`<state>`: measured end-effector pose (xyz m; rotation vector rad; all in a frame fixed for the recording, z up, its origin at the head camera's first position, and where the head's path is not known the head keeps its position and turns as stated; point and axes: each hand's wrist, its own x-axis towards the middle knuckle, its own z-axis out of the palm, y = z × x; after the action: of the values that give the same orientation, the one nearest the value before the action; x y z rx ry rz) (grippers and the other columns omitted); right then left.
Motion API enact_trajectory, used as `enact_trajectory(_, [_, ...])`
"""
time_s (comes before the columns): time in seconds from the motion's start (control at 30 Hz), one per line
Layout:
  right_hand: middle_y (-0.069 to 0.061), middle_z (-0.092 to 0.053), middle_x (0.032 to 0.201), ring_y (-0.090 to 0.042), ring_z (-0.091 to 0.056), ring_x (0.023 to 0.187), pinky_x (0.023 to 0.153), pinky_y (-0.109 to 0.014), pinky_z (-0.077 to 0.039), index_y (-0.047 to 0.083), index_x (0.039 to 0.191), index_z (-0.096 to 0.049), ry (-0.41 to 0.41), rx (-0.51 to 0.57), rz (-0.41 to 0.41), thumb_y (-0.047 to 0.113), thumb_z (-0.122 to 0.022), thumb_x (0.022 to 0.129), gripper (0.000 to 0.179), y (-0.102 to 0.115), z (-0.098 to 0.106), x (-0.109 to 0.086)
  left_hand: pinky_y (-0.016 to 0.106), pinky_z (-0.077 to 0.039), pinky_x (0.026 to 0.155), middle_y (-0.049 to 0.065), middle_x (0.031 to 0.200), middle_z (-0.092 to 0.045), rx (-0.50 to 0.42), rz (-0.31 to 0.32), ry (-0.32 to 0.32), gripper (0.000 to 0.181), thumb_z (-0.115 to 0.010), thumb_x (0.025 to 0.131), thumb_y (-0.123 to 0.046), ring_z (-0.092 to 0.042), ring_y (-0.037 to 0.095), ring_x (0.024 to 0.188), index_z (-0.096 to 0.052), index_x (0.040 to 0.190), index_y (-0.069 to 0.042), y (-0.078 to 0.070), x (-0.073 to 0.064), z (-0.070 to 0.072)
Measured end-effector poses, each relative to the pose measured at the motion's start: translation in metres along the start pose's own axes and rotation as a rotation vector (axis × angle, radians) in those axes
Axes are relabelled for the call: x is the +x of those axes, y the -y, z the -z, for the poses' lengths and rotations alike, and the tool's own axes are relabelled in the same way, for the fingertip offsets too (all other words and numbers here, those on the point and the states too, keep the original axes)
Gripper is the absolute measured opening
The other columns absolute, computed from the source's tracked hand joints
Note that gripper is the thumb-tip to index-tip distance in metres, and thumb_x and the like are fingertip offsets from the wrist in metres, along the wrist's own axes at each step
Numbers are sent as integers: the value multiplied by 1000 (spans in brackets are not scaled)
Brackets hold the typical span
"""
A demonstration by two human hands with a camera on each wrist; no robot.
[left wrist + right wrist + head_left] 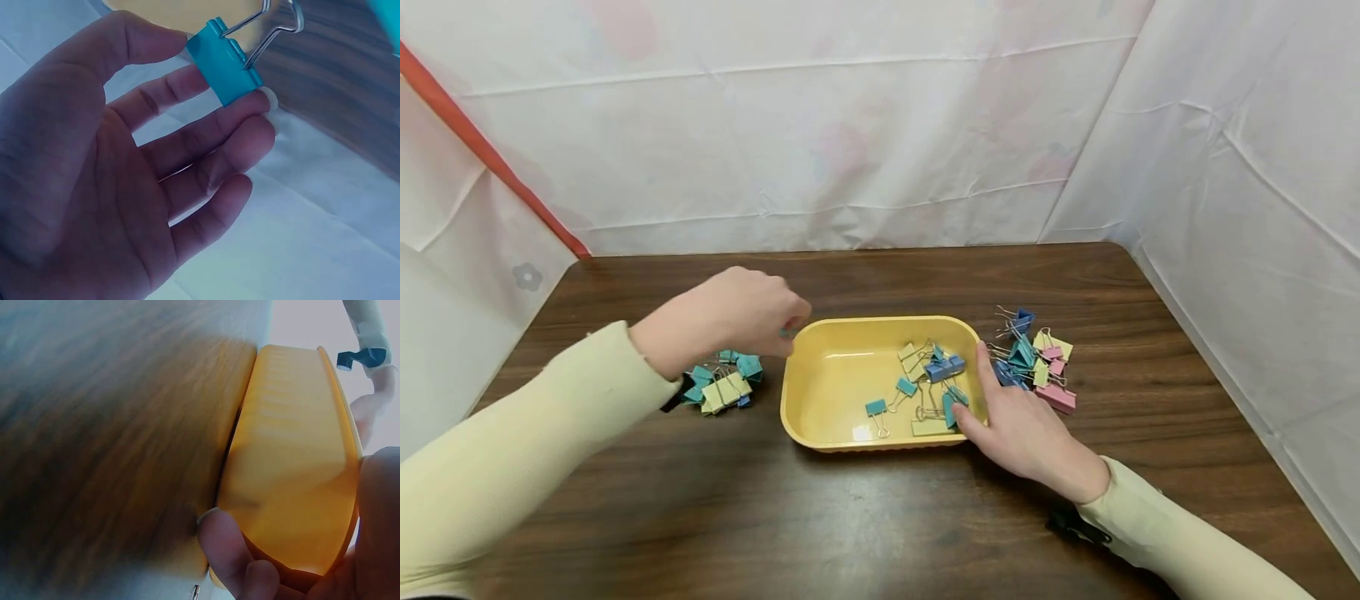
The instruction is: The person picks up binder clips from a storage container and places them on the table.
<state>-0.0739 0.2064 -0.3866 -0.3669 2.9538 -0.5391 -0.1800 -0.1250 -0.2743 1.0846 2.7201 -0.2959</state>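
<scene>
A teal binder clip (pixel 226 67) with wire handles is pinched between the thumb and fingertips of my left hand (pixel 737 310). That hand is raised beside the left end of a yellow tray (pixel 831 392), and in the head view it mostly hides the clip. My right hand (pixel 1026 425) grips the tray's right end. Its thumb reaches over the rim, while other fingers (pixel 228 547) lie against the outer wall. Inside the tray, mostly toward the right, are several binder clips, among them a blue clip (pixel 945 368) and a small teal clip (pixel 876 407).
Left of the tray, partly under my left wrist, lies a pile of teal and yellow clips (pixel 724 390). A mixed pile of clips (pixel 1037 358) in blue, teal, yellow and pink lies to the right. White sheeting (pixel 850 150) hangs behind the brown wooden table (pixel 865 517).
</scene>
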Motion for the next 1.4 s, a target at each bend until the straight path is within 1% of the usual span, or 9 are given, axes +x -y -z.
enact_trajectory(0.23, [-2,-46,55,-15,-46,50,44,-34,-34,3,159,-2,7,3,-6,50,-52,98,93,0,1,1,38,-44,56,-4,75,-57,-70,119,124,10,-70,82,-27,-51,16,61,-62,83,-20,33,-17,-22])
enact_trajectory(0.37, [-1,-46,54,-15,-46,50,43,-34,-34,3,159,-3,10,6,-12,50,-53,97,93,0,0,1,38,-43,57,-3,76,-58,-105,165,196,8,-67,85,-25,-52,17,64,-62,84,-18,39,-17,-30])
enact_trajectory(0.57, [-1,-46,53,-15,-46,49,43,-34,-34,3,159,-3,3,2,-11,52,-54,96,94,0,-2,2,40,-45,60,-3,80,-59,-108,195,251,7,-64,86,-21,-54,17,68,-64,91,-17,44,-16,-34])
enact_trajectory(0.7, [-1,-46,54,-15,-46,49,43,-34,-34,2,159,-4,1,3,-9,52,-54,96,94,-1,-2,2,45,-48,63,-3,83,-61,-97,201,237,9,-64,87,-22,-56,18,71,-65,93,-16,46,-17,-34])
enact_trajectory(0.83, [-1,-46,54,-15,-46,49,42,-34,-34,3,159,-4,1,5,-10,51,-55,96,94,-1,-2,2,44,-48,63,-4,80,-60,-98,176,136,5,-61,89,-20,-55,17,66,-63,91,-17,43,-16,-28])
enact_trajectory(1.0, [-1,-45,54,-15,-45,48,42,-33,-33,2,159,-4,3,7,-9,52,-54,96,95,-1,-2,1,38,-44,59,-5,74,-55,-140,57,25,4,-56,92,-19,-50,15,62,-59,89,-19,22,-8,-15])
enact_trajectory(1.2, [-1,-45,54,-15,-45,47,42,-33,-32,2,159,-3,9,10,-14,52,-53,97,94,-2,-1,1,40,-50,65,-4,91,-65,-111,-184,-67,17,-64,89,-20,-60,12,76,-65,106,-18,-22,14,-7])
enact_trajectory(1.27, [-1,-45,54,-15,-45,48,42,-33,-33,2,159,-3,9,9,-16,52,-53,97,94,-2,-1,0,40,-52,70,-2,103,-67,-94,-268,-61,23,-66,89,-22,-62,13,83,-65,112,-18,-38,23,-7])
enact_trajectory(1.4, [-1,-46,55,-15,-46,50,44,-33,-35,2,159,-3,16,5,-22,52,-52,97,93,-3,0,1,37,-53,72,-2,111,-66,-52,-417,18,30,-72,87,-20,-62,15,85,-66,116,-19,-68,42,-11])
